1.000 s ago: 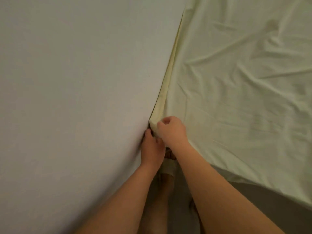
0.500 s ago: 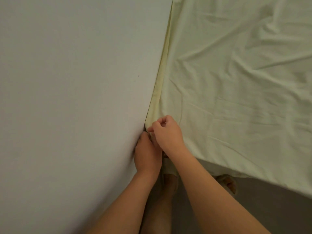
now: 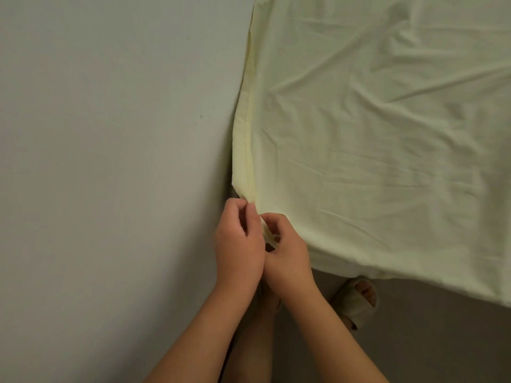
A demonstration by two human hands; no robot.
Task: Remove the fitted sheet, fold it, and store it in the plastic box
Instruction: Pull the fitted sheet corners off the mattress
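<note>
Sheet removal barely begun at the near corner by the wall

Both hands work the near left corner of the fitted sheet (image 3: 373,150), hard against the wall (image 3: 110,161): the left hand (image 3: 239,244) curls its fingers round the hem, and the right hand (image 3: 287,252) pinches a bunched bit of it just beside. The rest lies spread and wrinkled over the bed. By my reading, stripping, folding and boxing all remain; no plastic box is in view.

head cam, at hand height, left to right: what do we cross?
wall → left hand → right hand → fitted sheet, which runs on to the right edge.
</note>
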